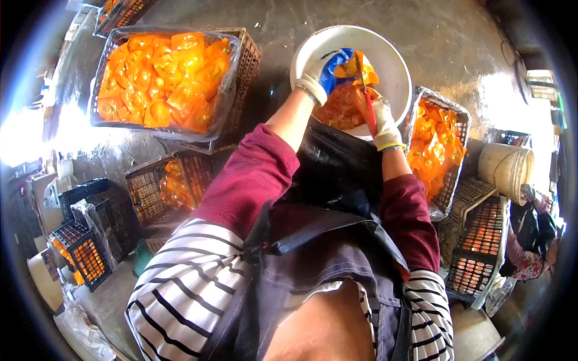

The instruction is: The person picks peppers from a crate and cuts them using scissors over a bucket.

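Note:
Over a round white tub [391, 51], my left hand [325, 73], in a white glove with blue on the fingers, is closed on an orange packet [368, 73]. My right hand [380, 117], in a white and orange glove, grips scissors with a red handle [370, 114]; their blades point up against the packet. Pale pinkish and orange contents [340, 108] lie in the bottom of the tub below my hands. The fingertips of both hands are partly hidden.
Left of the tub stands a plastic-lined crate [226, 129] heaped with orange packets; another [460, 150] is close on the right. More crates [144, 195] sit lower left. A beige bucket [497, 168] and stacked crates [481, 259] stand right, near another person [524, 256].

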Available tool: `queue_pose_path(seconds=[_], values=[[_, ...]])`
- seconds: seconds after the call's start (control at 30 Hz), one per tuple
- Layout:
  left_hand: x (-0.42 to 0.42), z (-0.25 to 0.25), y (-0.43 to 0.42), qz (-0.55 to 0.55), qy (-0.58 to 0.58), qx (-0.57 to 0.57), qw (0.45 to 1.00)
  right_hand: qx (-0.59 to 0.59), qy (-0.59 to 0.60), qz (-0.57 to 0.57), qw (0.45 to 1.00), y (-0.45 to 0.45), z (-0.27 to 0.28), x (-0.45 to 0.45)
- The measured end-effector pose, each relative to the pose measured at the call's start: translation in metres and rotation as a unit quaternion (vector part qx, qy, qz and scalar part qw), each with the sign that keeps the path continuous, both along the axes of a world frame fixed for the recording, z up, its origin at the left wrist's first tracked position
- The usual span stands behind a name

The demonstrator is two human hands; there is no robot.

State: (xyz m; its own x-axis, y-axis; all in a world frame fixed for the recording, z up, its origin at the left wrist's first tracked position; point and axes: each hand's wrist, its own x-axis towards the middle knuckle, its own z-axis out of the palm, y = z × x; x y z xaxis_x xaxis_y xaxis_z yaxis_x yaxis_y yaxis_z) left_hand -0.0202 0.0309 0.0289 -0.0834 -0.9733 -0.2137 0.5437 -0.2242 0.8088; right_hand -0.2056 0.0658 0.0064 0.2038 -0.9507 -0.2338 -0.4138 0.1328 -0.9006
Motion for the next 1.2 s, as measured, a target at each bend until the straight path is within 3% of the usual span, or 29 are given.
queue_pose_path(seconds=[0.07, 0.1, 0.17, 0.3, 0.43, 0.5, 0.57, 0.6, 0.63, 0.67, 0.7, 0.83, 0.93, 0.97, 1.0, 1.03, 1.07, 1.1, 1.13, 1.17, 1.2], values=[[-0.002, -0.004, -0.004, -0.055, -0.182, -0.045, 0.981, 0.031, -0.042, -0.010, 0.999, 0.001, -0.010, 0.000], [-0.010, 0.007, -0.002, -0.023, -0.088, 0.024, 0.996, 0.038, -0.060, -0.007, 0.997, 0.002, -0.012, -0.001], [-0.009, -0.005, -0.005, -0.011, -0.128, 0.027, 0.991, 0.040, -0.094, 0.006, 0.995, 0.004, -0.016, -0.002], [-0.003, -0.020, -0.009, 0.008, -0.233, 0.052, 0.971, 0.086, -0.045, 0.028, 0.995, 0.011, 0.026, 0.006], [-0.009, -0.039, -0.013, 0.035, -0.312, -0.035, 0.949, 0.108, -0.037, 0.027, 0.993, 0.011, 0.043, 0.009], [-0.010, -0.038, -0.008, 0.051, -0.356, -0.126, 0.925, 0.205, -0.105, -0.030, 0.973, 0.017, 0.077, 0.014], [-0.007, -0.006, 0.004, 0.009, -0.298, -0.105, 0.949, 0.030, 0.009, -0.019, 0.999, 0.007, 0.007, -0.007], [-0.005, 0.027, 0.008, -0.041, -0.216, -0.021, 0.975, -0.060, 0.066, -0.012, 0.996, 0.004, -0.018, -0.015], [-0.004, 0.044, 0.011, -0.091, -0.131, 0.062, 0.985, -0.078, 0.138, -0.010, 0.987, 0.008, 0.010, -0.009], [-0.003, -0.002, -0.004, -0.076, -0.390, -0.077, 0.914, -0.095, 0.209, -0.009, 0.973, 0.014, 0.041, -0.006], [-0.007, 0.004, 0.000, -0.062, -0.440, -0.080, 0.892, -0.112, 0.278, -0.010, 0.954, 0.019, 0.064, -0.002], [-0.010, 0.057, 0.016, -0.050, -0.594, -0.018, 0.803, -0.079, 0.302, -0.007, 0.950, 0.017, 0.060, 0.002], [0.009, 0.049, 0.016, -0.057, -0.507, -0.073, 0.857, -0.262, 0.138, -0.117, 0.948, 0.019, 0.016, -0.018], [0.024, 0.037, 0.016, -0.004, -0.512, -0.114, 0.852, -0.146, -0.076, -0.186, 0.969, 0.015, 0.015, -0.023], [0.045, 0.064, 0.028, 0.010, -0.540, -0.093, 0.837, -0.069, -0.188, -0.197, 0.960, 0.018, 0.032, -0.016], [0.071, 0.063, 0.039, 0.107, -0.605, -0.115, 0.781, 0.008, -0.292, -0.221, 0.931, 0.021, 0.050, -0.008], [0.095, 0.064, 0.051, 0.197, -0.659, -0.140, 0.712, 0.030, -0.322, -0.226, 0.919, 0.023, 0.069, -0.009], [0.121, 0.086, 0.069, 0.182, -0.651, -0.044, 0.735, 0.053, -0.352, -0.233, 0.905, 0.026, 0.087, -0.009], [0.163, 0.049, 0.070, 0.213, -0.700, -0.033, 0.681, 0.042, -0.453, -0.235, 0.859, 0.024, 0.081, -0.019], [0.192, 0.045, 0.086, 0.226, -0.761, 0.043, 0.607, 0.035, -0.549, -0.231, 0.802, 0.022, 0.076, -0.029], [0.200, 0.070, 0.110, 0.200, -0.816, 0.113, 0.530, 0.011, -0.543, -0.266, 0.797, 0.022, 0.064, -0.031]])
